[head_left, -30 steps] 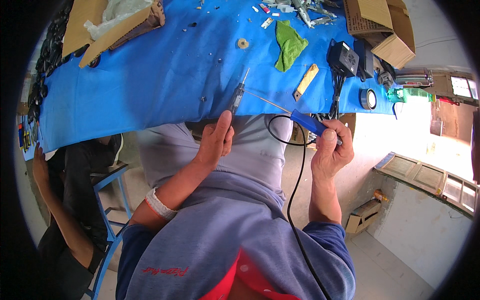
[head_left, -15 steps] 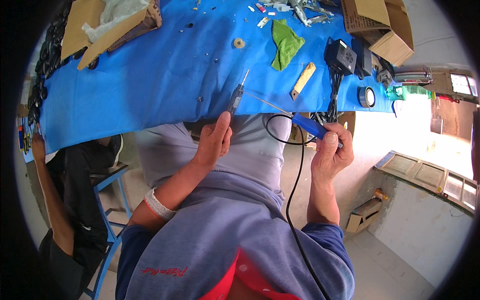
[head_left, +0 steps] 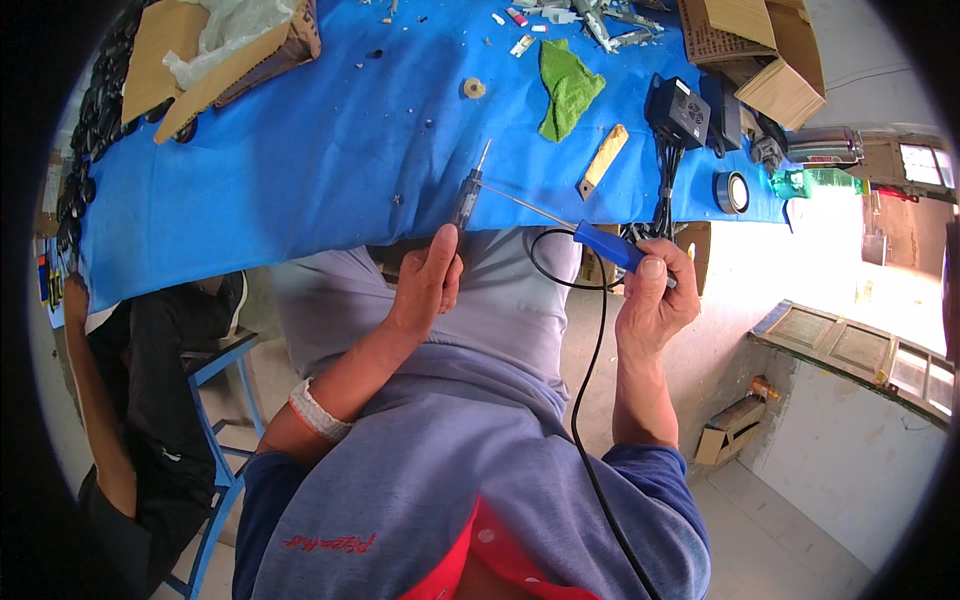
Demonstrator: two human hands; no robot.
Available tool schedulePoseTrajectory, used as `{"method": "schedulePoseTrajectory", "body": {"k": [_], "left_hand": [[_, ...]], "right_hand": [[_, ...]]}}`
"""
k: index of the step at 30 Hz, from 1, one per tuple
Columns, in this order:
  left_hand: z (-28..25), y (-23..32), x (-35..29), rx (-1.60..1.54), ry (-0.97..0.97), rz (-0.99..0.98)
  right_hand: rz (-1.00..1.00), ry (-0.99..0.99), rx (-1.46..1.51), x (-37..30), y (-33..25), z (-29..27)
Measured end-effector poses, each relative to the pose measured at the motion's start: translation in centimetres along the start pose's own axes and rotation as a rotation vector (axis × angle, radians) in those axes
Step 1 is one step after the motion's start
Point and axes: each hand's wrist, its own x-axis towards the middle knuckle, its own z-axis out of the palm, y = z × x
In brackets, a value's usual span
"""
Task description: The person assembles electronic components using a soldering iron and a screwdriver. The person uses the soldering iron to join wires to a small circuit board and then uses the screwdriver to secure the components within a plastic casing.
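Two hand tools held crosswise over the near edge of a blue-covered table. At the centre of the frame, the left hand pinches the lower end of a dark pen-shaped tool between thumb and curled fingers; its thin metal tip points up the frame. Right of centre, the right hand has thumb and fingers pressed together on the rear of a blue-handled tool, whose slender shaft slants up and leftward to the collar of the dark one. Whether shaft and collar truly touch cannot be told from this single view. A black cable rises from the lower edge and loops beside the blue handle (its attachment, if any, is unclear).

For good handling, the dark tool is best kept still in a firm pinch while the right wrist makes small, controlled movements. Since the shaft lies nearly across the collar, light pressure should limit slipping; left fingers belong behind the metal end, and the cable loop clear of the right wrist.

Upper right of centre: a green cloth, a yellow-wrapped blade and, farther right, a black fan-grilled box.
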Motion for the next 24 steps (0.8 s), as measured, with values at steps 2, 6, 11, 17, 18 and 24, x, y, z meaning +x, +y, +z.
{"method": "schedulePoseTrajectory", "body": {"k": [2, 6, 11, 17, 18, 24], "left_hand": [[-0.1, 0.0, 0.0, -0.001, -0.010, -0.005], [-0.2, 0.1, -0.1, 0.012, -0.033, -0.005], [-0.1, 0.4, -0.3, 0.045, -0.043, -0.007], [-0.3, 0.4, -0.3, 0.026, -0.068, -0.007], [-0.4, 0.4, -0.2, 0.022, -0.068, -0.010], [-0.3, 0.3, -0.2, 0.022, -0.067, -0.007]], "right_hand": [[0.002, 0.000, -0.023, 0.0, 0.1, 0.0], [-0.026, -0.010, -0.089, 0.0, 0.2, 0.2], [-0.051, -0.005, -0.087, 0.1, 0.0, 0.6], [-0.048, 0.007, -0.104, 0.1, -0.6, 0.6], [-0.065, 0.012, -0.118, 0.2, -0.6, 0.7], [-0.068, 0.003, -0.134, 0.0, -0.4, 0.5]]}}
